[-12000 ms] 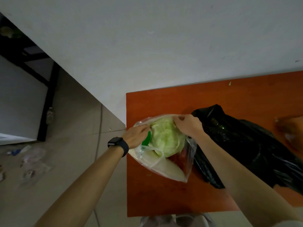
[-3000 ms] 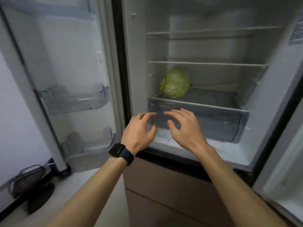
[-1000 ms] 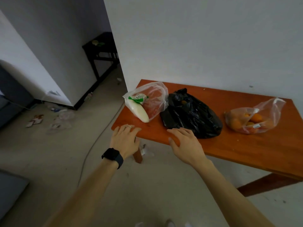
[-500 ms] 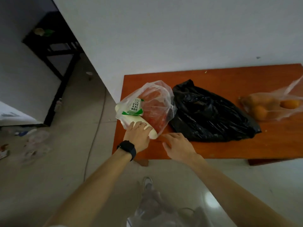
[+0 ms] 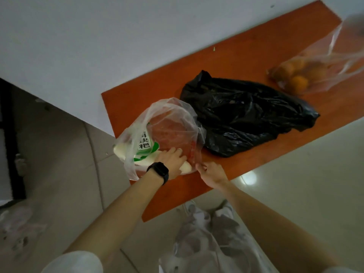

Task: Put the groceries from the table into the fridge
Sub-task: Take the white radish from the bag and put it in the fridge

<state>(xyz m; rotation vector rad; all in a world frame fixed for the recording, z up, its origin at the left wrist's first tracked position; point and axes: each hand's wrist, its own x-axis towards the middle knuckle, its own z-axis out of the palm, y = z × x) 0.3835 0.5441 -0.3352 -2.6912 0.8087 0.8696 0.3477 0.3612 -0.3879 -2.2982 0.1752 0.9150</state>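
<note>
A clear plastic bag (image 5: 173, 119) lies at the near left corner of the orange-brown table (image 5: 246, 54). It holds a white roll with a green label (image 5: 144, 143) and something red. My left hand (image 5: 173, 159), with a black watch on the wrist, lies across the white roll, fingers curved over it through the plastic. My right hand (image 5: 211, 173) pinches the bag's near edge just to the right. A black plastic bag (image 5: 246, 115) lies beside the clear one. A second clear bag of oranges (image 5: 299, 77) sits at the far right.
The table stands against a white wall (image 5: 118, 36). A tiled floor (image 5: 59, 164) spreads to the left, with litter at the lower left. A dark table leg stands at the far left edge. The fridge is out of view.
The view has tilted and closed in on the table. My left hand has slid further over the white roll, and my right hand has moved left from the table edge onto the clear bag.
</note>
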